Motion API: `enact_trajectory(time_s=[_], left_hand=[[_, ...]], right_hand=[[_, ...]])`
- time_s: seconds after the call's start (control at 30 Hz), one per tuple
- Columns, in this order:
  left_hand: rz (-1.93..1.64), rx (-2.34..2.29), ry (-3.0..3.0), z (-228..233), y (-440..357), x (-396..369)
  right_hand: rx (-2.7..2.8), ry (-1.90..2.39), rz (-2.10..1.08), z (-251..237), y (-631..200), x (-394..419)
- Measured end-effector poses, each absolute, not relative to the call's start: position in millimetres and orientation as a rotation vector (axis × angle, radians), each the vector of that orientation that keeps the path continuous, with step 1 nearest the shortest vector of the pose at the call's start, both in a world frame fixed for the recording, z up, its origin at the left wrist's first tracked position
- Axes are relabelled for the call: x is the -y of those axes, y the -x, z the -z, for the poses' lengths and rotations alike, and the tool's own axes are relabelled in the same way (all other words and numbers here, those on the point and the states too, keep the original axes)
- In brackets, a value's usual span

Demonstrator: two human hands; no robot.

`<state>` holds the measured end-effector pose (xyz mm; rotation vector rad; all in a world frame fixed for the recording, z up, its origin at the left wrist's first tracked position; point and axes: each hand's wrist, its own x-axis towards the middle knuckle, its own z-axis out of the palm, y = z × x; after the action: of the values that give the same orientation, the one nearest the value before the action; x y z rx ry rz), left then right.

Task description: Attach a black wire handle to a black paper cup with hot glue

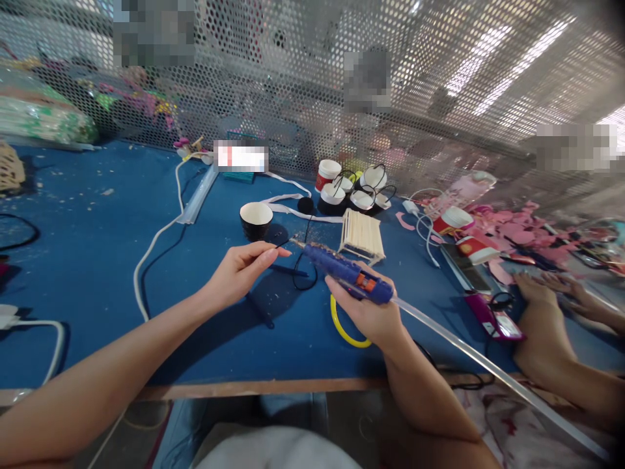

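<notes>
1. I am gripping a blue glue gun [342, 268] in my right hand [371, 312], fingers closed around its handle, its nozzle pointing up and to the left toward my other hand.

2. My left hand [239, 270] is pinching a thin black wire [283, 245] between thumb and fingertips, just beside the nozzle tip; the gap between the two looks very small.

3. The gun's long axis is running diagonally, from the nozzle by my left fingertips back past my right wrist, where a clear glue stick [488, 371] is trailing out toward the lower right.

4. Just beyond my right hand, a small stick frame [362, 236] is standing on the blue table [88, 260]; a yellow ring [342, 329] is lying under that wrist.

5. Beyond my left hand, a dark cup [256, 220] is sitting upright, its pale inside showing nothing in it.

6. Farther off, a cluster of cups [354, 192] fitted with black loop handles is standing together; I cannot tell what they hold.

7. Another person's hands [541, 293] are resting well to my right, near pink scraps [517, 231].
</notes>
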<state>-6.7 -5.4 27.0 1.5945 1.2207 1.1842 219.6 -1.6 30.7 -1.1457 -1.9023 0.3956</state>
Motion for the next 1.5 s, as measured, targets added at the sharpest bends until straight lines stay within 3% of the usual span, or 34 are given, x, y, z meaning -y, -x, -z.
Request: enact_trajectory(time_s=[0.3,1.5], left_hand=[[-1.197,-1.081,-1.487,-23,5,4],[-1.196,-1.051,-1.465,-24,5,6]], right_hand=[[1.792,1.250,-0.559,-39,-218,3],[1.888,1.178,-0.367,-27,-218,3]])
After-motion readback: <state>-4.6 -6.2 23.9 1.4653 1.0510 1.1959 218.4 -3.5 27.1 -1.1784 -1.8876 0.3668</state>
